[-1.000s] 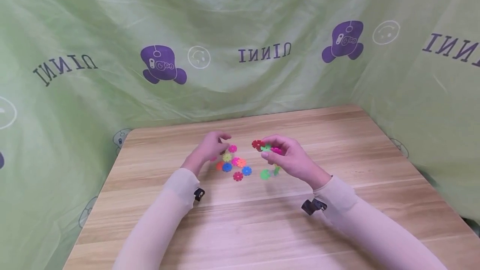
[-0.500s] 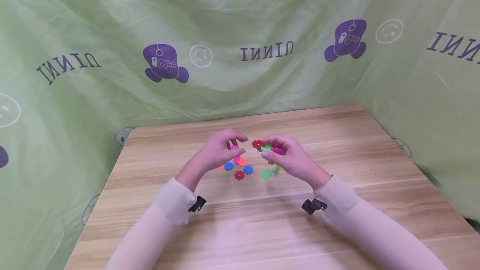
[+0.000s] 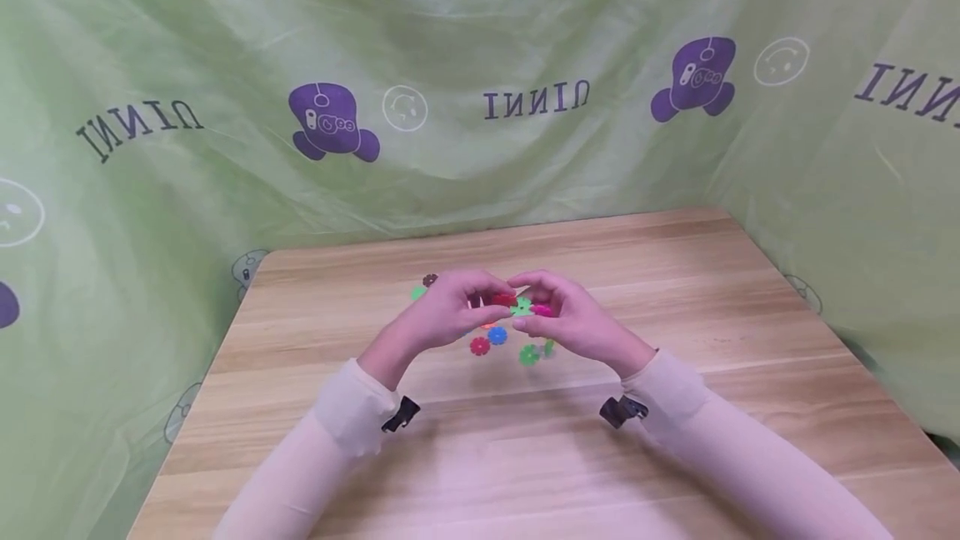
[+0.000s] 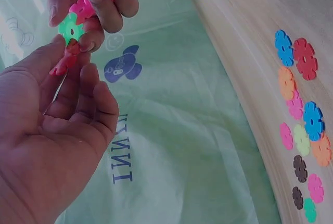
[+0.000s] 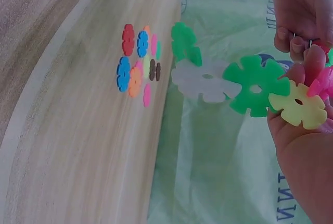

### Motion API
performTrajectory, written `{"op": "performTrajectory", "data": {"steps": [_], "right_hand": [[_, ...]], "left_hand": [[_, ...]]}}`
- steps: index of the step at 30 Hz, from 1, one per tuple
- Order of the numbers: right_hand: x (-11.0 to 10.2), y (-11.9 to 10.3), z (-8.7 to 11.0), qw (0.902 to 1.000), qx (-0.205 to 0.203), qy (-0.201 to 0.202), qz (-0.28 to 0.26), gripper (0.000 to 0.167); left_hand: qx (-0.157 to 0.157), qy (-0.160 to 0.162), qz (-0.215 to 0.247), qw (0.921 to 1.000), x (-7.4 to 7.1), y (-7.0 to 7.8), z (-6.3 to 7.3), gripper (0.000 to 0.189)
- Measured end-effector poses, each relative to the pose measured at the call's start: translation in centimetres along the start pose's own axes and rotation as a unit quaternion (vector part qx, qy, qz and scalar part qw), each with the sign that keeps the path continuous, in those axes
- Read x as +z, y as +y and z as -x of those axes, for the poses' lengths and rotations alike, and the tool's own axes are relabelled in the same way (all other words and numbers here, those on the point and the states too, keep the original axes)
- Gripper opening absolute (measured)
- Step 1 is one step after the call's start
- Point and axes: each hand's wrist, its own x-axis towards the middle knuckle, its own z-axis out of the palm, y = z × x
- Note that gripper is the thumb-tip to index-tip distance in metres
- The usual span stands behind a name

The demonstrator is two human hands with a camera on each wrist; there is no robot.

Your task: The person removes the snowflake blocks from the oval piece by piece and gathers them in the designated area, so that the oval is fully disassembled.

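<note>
Pinching the red disc [image 4: 63, 63] in my left hand [image 3: 442, 311] and the chain [image 5: 268, 86] in my right hand [image 3: 576, 322], I should seat them squarely, pressing gently so neither bends.

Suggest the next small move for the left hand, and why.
I'd probably have the left hand press the red disc toward the adjoining green disc while the right hand steadies the chain. The left hand pinches the red disc right where the two meet, and how deeply their slots mesh isn't clear.
</note>
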Motion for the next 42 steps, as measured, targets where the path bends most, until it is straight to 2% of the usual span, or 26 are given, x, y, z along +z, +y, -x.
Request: {"op": "performTrajectory", "data": {"steps": [7, 13, 18, 34, 38, 42], "right_hand": [[0.00, 0.07, -0.03, 0.9999, 0.002, 0.010, 0.006, 0.054], [-0.16, -0.08, 0.04, 0.9994, -0.018, 0.027, -0.007, 0.048], [-0.28, -0.06, 0.02, 0.9992, -0.011, 0.037, -0.011, 0.046], [-0.36, -0.22, 0.19, 0.9985, -0.002, 0.054, -0.007, 0.041], [-0.44, -0.17, 0.25, 0.9984, -0.004, 0.056, -0.009, 0.041], [-0.59, -0.21, 0.34, 0.9982, -0.004, 0.060, -0.005, 0.041]], "left_hand": [[0.008, 0.009, 0.002, 0.9999, -0.11, 0.35, 0.02, 0.017], [0.023, 0.050, 0.008, 0.9985, -0.26, 0.22, 0.22, 0.012], [0.026, 0.077, 0.013, 0.9966, -0.38, 0.30, 0.37, 0.012], [0.026, 0.098, 0.000, 0.9948, -0.11, 0.47, 0.51, 0.008], [0.019, 0.101, 0.005, 0.9947, -0.13, 0.39, 0.56, 0.008], [-0.019, 0.102, 0.007, 0.9946, -0.55, -0.08, 0.80, 0.009]]}}
